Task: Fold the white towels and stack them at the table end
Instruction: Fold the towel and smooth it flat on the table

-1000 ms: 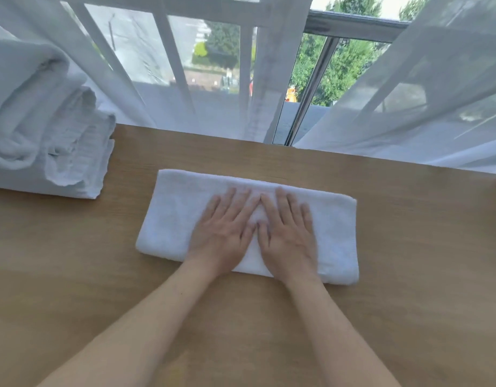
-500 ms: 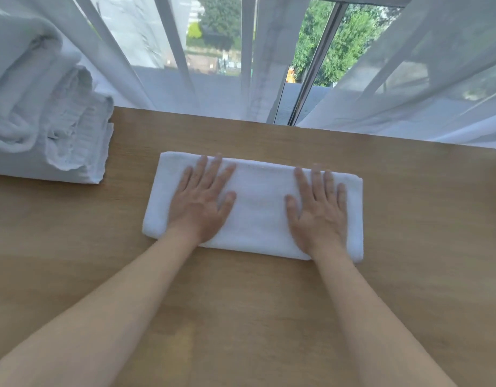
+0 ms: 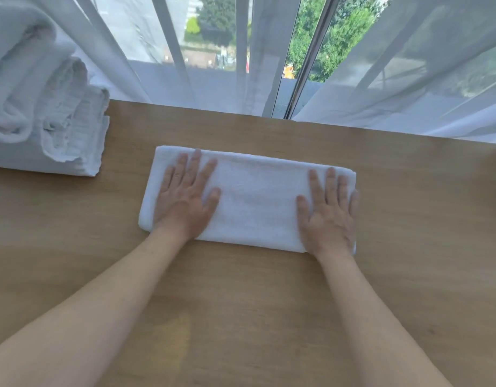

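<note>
A white towel (image 3: 255,196), folded into a long rectangle, lies flat on the wooden table (image 3: 241,317) in front of me. My left hand (image 3: 185,199) rests palm down on its left end, fingers spread. Palm down on the right end is my right hand (image 3: 329,213), its little finger at the towel's right edge. Neither hand grips anything. A stack of folded white towels (image 3: 43,107) sits at the table's far left end, well apart from both hands.
Sheer white curtains (image 3: 395,65) hang along the table's far edge in front of a window with a metal frame (image 3: 311,51). Bare wood lies to the right of the towel and between my forearms.
Both hands slid apart across the towel, from side by side at its middle to its two ends. The towel stayed in place.
</note>
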Demonstrator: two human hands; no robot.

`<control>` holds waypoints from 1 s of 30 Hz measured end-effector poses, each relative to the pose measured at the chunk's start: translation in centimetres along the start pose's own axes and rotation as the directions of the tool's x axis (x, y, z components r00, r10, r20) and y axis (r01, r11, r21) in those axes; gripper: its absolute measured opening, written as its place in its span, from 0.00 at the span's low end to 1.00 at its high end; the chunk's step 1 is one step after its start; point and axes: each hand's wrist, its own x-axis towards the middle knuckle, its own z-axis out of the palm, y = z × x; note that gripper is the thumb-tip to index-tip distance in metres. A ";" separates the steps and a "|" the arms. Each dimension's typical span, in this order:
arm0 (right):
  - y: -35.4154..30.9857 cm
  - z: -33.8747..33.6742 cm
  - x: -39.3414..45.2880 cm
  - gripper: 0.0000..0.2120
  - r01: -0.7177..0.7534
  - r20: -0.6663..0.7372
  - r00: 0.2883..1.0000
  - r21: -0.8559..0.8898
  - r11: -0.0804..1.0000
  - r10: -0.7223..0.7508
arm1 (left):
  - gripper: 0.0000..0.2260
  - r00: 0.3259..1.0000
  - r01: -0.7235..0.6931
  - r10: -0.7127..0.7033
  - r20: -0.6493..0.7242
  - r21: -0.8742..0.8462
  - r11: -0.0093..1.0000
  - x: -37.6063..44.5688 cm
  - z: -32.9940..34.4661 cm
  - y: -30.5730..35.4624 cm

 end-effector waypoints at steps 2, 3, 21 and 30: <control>2.7 -0.6 -0.1 0.32 -0.121 0.020 0.993 0.064 0.991 0.120 | 0.28 0.994 0.111 -0.110 0.022 -0.051 0.993 0.1 -0.6 -2.8; 3.4 -0.9 -0.2 0.33 -0.157 0.025 0.987 0.087 0.984 0.156 | 0.28 0.988 0.157 -0.155 0.028 -0.111 0.981 0.1 -0.9 -3.5; 1.1 -5.5 0.5 0.12 -0.404 0.160 0.902 0.641 0.652 0.400 | 0.27 0.771 0.549 -0.593 0.233 -0.714 0.434 0.8 -5.8 -2.1; -3.4 -12.2 -0.6 0.11 -0.325 0.243 0.935 0.878 0.350 0.260 | 0.19 0.944 0.133 -0.306 -0.124 -0.707 0.694 -1.4 -19.1 -7.8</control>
